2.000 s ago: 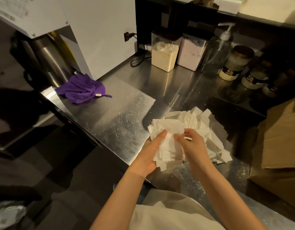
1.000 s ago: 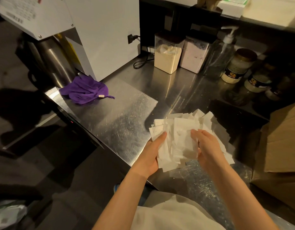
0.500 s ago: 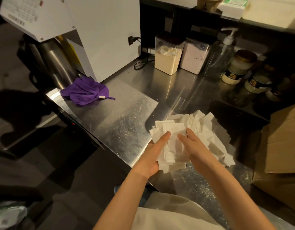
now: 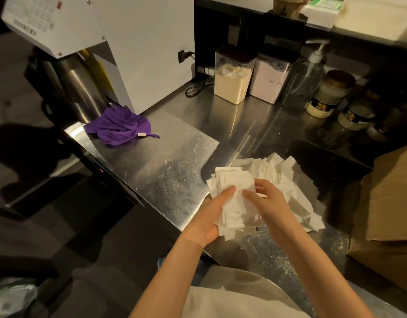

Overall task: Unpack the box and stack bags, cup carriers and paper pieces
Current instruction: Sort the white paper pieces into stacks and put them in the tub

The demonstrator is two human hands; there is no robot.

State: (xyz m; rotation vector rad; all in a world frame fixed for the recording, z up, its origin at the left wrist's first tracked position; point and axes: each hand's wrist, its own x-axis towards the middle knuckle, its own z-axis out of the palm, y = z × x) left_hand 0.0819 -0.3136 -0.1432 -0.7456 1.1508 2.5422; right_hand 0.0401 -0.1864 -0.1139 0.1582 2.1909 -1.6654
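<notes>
Paper pieces [image 4: 280,175], white slips by the dozen, are heaped on the near right part of the steel bench [image 4: 170,161], just ahead of the person and left of the brown cardboard box [image 4: 393,203] at the bench's right end. That puts them close to what is probably their source. The loose heap fans out with its corners pointing every way and no common axis. Nearer the person, a gathered bundle [image 4: 235,180] is lifted off the heap's near left edge. Its slips lie roughly parallel, the long axis running away from the person and the flat faces turned up towards the camera. The left hand [image 4: 209,216] cradles the bundle from below and from the left, thumb laid on top, and looks to be acting as the holder. The right hand [image 4: 269,203] grips the bundle's right side, thumb pressed on the top slip and fingers curled behind. I'd say the thumbs are squaring the edges so the slips stack neatly. Far left, a purple cloth [image 4: 117,127] lies crumpled, well apart.
</notes>
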